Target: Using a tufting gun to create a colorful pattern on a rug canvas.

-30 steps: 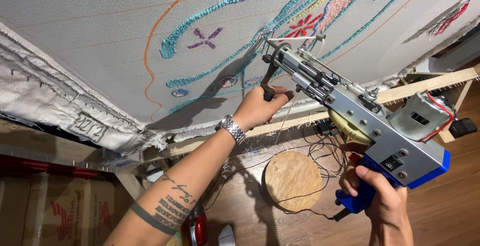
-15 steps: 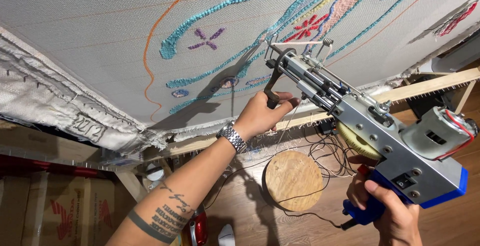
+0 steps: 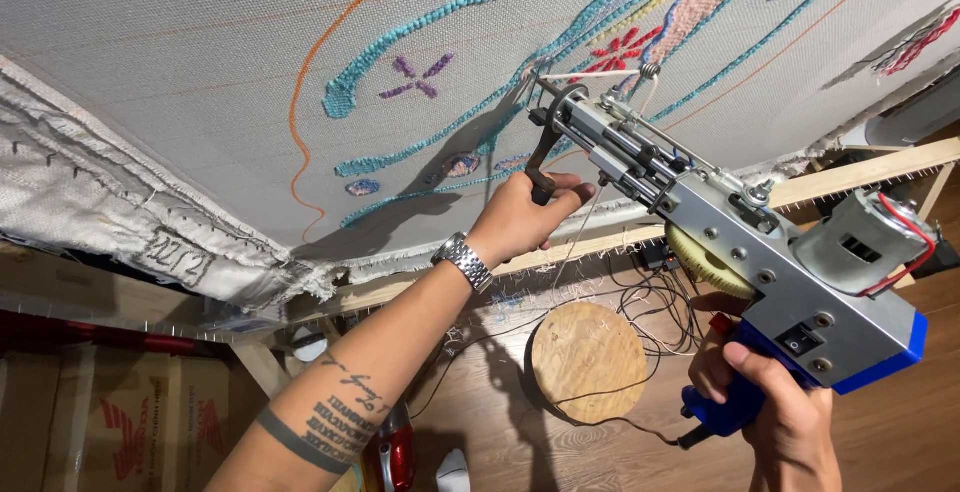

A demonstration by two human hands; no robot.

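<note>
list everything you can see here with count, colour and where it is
tufting gun: one, grey metal with blue grip, right of centre, tip against the cloth
cloth: one, off-white, stretched across the top, frayed lower edge
yarn design: one, teal outlines with purple, red, pink and yellow parts, upper middle of the cloth
orange line: one, curving down the cloth, left of centre
frame bar: one, pale wood, along the cloth's lower edge
wooden disc: one, tan, on the floor, low centre
cables: several, black, on the floor by the disc
watch: one, silver, left wrist
left hand: on the gun's front handle
right hand: around the blue grip
</note>
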